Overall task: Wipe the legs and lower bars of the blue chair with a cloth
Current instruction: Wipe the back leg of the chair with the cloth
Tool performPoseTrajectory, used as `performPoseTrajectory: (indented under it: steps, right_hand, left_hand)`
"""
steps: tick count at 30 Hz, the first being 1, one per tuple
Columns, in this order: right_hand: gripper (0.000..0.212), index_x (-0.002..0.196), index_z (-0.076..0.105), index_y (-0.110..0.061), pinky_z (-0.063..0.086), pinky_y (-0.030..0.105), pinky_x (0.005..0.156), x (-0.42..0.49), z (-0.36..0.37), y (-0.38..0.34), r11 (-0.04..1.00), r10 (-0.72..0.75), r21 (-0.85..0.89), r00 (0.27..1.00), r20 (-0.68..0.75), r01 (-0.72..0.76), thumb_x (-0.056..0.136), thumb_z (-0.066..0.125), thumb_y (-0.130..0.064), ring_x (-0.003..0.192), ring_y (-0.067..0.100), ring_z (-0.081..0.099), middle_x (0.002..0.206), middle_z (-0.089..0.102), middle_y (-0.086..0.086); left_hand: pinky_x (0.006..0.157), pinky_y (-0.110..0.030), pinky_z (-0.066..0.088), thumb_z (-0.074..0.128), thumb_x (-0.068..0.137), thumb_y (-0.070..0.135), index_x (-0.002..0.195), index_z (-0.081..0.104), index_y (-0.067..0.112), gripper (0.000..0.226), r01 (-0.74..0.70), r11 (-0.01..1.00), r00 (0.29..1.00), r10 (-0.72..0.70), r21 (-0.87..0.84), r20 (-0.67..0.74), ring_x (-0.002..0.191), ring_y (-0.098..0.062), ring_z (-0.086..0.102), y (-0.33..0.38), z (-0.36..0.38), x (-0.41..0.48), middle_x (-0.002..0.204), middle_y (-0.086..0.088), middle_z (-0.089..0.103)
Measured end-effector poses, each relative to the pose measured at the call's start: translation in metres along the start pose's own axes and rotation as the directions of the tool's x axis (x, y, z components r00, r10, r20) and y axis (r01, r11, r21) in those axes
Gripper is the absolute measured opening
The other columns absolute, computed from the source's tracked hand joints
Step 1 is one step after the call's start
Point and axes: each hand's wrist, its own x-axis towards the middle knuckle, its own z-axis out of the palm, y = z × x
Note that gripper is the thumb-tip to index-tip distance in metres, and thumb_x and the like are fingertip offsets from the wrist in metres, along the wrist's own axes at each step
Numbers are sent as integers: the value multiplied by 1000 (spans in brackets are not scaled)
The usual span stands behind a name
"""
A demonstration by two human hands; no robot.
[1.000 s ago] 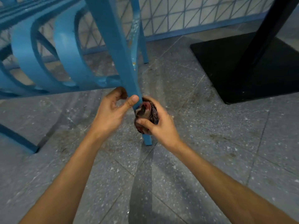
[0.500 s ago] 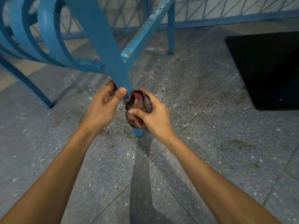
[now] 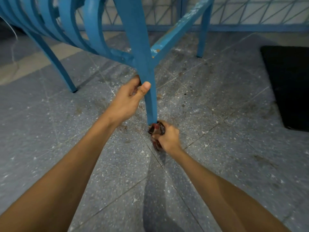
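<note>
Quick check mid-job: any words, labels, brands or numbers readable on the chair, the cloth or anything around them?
None readable. The blue chair shows only chipped paint, the dark red cloth in the right hand shows no lettering, and the black slab and floor carry no writing.

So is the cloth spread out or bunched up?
Bunched up: the right hand grips the cloth as a wad at the bottom of the leg.

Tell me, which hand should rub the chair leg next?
Right. The right hand grips the cloth at the foot of the chair leg, while the left hand holds that leg higher up, probably steadying it.
</note>
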Motion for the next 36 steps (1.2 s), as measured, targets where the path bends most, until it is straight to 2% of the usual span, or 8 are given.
performPoseTrajectory:
  steps: [4, 7, 12, 15, 19, 25, 29, 36]
  right_hand:
    - [32, 119, 64, -16, 45, 6, 73, 21, -33, -31, 992, -115, -78, 975, -191, 102, 87, 64, -9, 89, 16, 65, 105, 66, 7]
    - [37, 120, 64, -18, 43, 17, 85, 46, -63, -62, 991, -83, 71, 940, -332, 112, 84, 65, -8, 102, 20, 63, 109, 70, 8]
    - [33, 119, 60, -13, 47, 26, 85, 31, -32, -52, 998, 0, 58, 997, -75, 4, 88, 55, -2, 103, 25, 61, 114, 65, 12]
    - [32, 124, 40, -4, 45, 34, 83, 9, 0, -26, 985, 169, 41, 982, -90, -166, 94, 50, -9, 97, 27, 51, 128, 41, 20]
    - [36, 118, 31, -5, 41, 30, 68, -8, 13, -12, 983, 181, 18, 979, -96, -180, 93, 54, -16, 82, 23, 47, 123, 38, 20]
    - [39, 125, 45, -7, 45, 8, 48, -26, -1, -4, 999, 46, -29, 972, 230, -40, 90, 62, -15, 67, 6, 60, 89, 60, -4]
    - [27, 119, 48, -2, 38, 4, 38, -3, -27, -7, 980, 133, 159, 989, -60, -122, 93, 55, -6, 59, -1, 50, 91, 58, 2]
    - [37, 111, 36, -13, 38, 13, 59, -10, 7, -5, 978, 157, 130, 987, 41, -161, 87, 64, -13, 90, 14, 51, 114, 46, 6]
  left_hand:
    - [90, -13, 43, 45, 96, 35, 119, 56, 23, 28, -6, 999, 1000, 7, 43, -15, 106, 6, 56, 0, -3, 1, 112, 17, 61]
    - [91, -9, 42, 45, 97, 34, 121, 54, 25, 28, 13, 1000, 1000, -13, 12, 22, 110, 9, 54, 1, -2, 1, 116, 21, 59]
    - [87, -7, 41, 45, 92, 36, 115, 53, 27, 25, -10, 1000, 1000, 9, 5, 22, 106, 13, 54, 2, -3, 2, 112, 20, 59]
    - [89, -9, 42, 45, 93, 35, 113, 54, 27, 23, -13, 1000, 1000, 13, -10, 17, 106, 12, 55, 1, -2, 3, 110, 18, 60]
    - [89, -9, 41, 44, 97, 28, 118, 53, 21, 24, -14, 1000, 1000, 14, -23, 4, 107, 11, 55, -4, 1, 2, 112, 18, 59]
    - [88, -8, 42, 45, 90, 39, 119, 54, 23, 34, 1, 998, 1000, -1, -56, -5, 106, 11, 56, -1, 3, 0, 111, 19, 61]
    - [88, -8, 41, 45, 92, 39, 119, 53, 26, 31, 25, 998, 1000, -25, -53, 8, 107, 12, 54, -2, 3, 0, 113, 21, 59]
    - [88, -10, 42, 45, 89, 41, 116, 52, 31, 29, 34, 999, 999, -35, -41, -13, 107, 12, 54, 1, 4, -3, 112, 20, 59]
